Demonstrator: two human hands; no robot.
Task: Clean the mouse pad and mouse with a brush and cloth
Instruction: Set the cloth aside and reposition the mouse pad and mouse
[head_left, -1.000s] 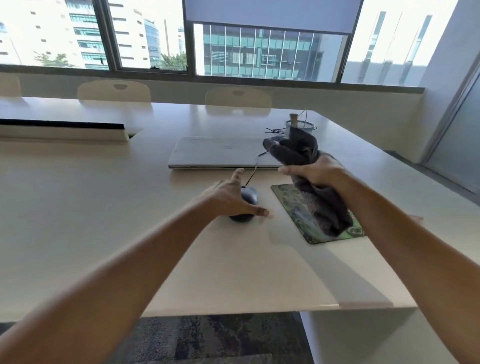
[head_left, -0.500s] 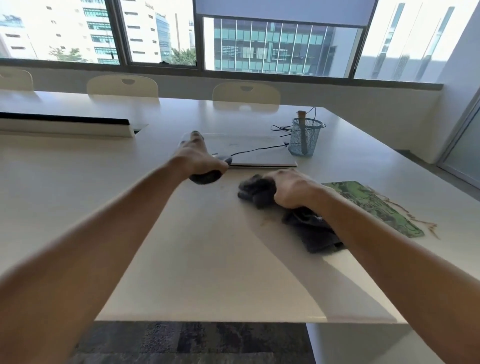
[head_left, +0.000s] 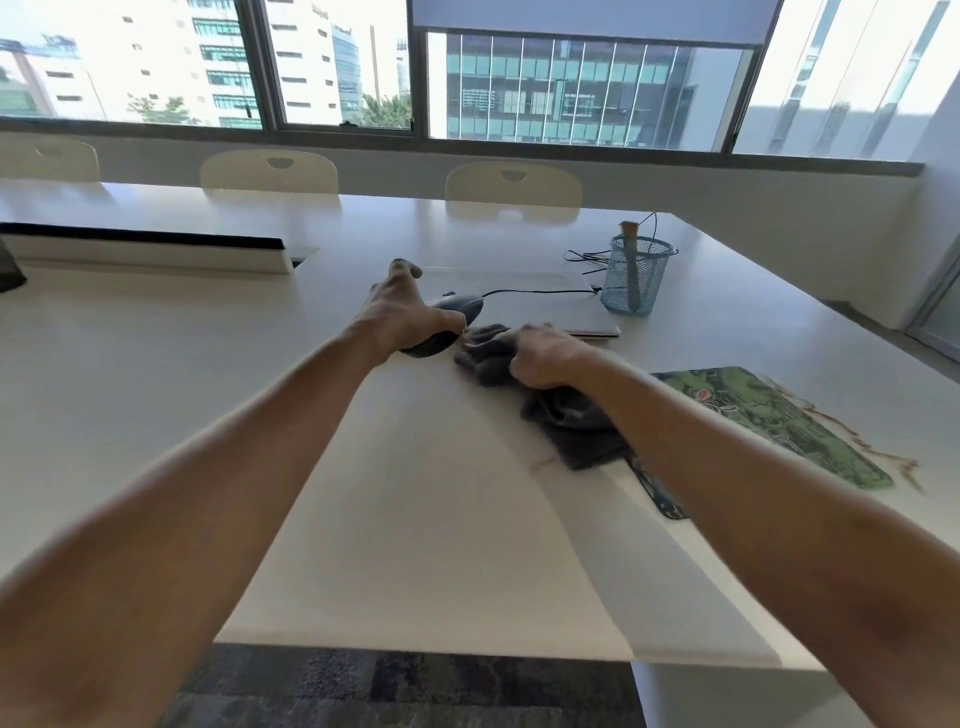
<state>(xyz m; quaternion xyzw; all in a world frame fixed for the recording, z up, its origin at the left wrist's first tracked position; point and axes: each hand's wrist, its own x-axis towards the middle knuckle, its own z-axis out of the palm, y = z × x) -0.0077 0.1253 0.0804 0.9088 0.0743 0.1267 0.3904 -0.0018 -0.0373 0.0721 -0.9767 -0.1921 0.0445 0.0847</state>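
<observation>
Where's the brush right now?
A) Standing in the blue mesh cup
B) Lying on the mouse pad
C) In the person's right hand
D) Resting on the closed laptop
A: the brush stands upright in the blue mesh cup, beside the closed laptop, untouched by either hand.

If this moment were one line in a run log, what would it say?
step: wiping mouse | left hand: holds mouse | right hand: presses cloth beside it | brush: in mesh cup | mouse pad: bare, right
</observation>
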